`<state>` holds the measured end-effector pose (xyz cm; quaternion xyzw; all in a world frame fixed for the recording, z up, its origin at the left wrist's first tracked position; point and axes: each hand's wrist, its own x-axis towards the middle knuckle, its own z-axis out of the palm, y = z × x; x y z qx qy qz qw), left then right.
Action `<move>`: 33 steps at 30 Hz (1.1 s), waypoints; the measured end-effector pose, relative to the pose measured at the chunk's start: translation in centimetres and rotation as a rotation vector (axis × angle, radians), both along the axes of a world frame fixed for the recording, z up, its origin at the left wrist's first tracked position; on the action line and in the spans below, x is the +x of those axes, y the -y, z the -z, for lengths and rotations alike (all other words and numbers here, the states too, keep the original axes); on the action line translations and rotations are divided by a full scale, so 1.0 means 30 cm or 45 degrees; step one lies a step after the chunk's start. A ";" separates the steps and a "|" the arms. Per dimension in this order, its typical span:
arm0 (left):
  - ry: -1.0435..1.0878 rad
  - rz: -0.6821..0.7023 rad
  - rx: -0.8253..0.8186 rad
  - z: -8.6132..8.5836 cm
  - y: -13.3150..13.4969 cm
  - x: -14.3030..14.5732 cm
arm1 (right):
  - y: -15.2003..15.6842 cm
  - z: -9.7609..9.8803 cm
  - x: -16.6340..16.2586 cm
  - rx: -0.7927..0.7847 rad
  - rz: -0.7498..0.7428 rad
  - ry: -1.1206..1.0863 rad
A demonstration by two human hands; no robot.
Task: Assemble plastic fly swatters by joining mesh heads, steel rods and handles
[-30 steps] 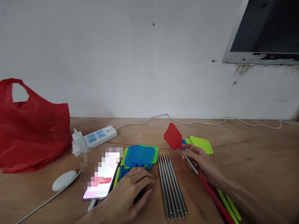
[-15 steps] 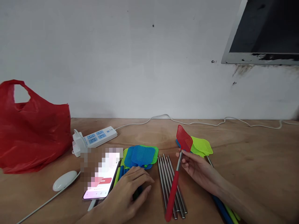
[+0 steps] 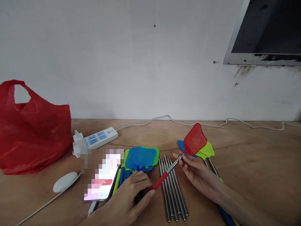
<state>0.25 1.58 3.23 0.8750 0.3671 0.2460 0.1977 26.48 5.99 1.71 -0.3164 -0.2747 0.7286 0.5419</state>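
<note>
My right hand (image 3: 196, 171) pinches a red fly swatter (image 3: 195, 139) by its metal shaft, just below the mesh head. The swatter slants down to the left over several loose metal rods (image 3: 172, 191). Its red grip ends at my left hand (image 3: 133, 194), between the curled fingers and thumb, so both hands hold it. Under and behind my left hand lie blue and green fly swatters (image 3: 143, 157), their handles partly hidden. Beyond my right hand are a yellow-green fly swatter (image 3: 208, 149) and a blue one (image 3: 180, 144), partly covered by the red head and my forearm.
On the wooden table (image 3: 258, 163), a lit phone (image 3: 103, 182) lies left of my left hand. Farther left are a white mouse-shaped object (image 3: 65, 182), a power strip (image 3: 101, 138) and a red plastic bag (image 3: 35, 135). A white cord (image 3: 197, 124) runs along the wall.
The red swatter has turned: its head swung right, and its grip swung up and left to my left hand, which has closed on the end. My right hand still holds the shaft.
</note>
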 end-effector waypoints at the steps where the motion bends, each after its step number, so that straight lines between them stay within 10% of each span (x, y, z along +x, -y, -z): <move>1: -0.003 -0.010 0.018 0.006 -0.001 -0.001 | 0.001 -0.001 -0.002 0.015 -0.002 -0.004; 33: -0.084 0.045 -0.030 -0.034 0.026 0.013 | 0.044 -0.035 -0.054 0.087 0.100 0.021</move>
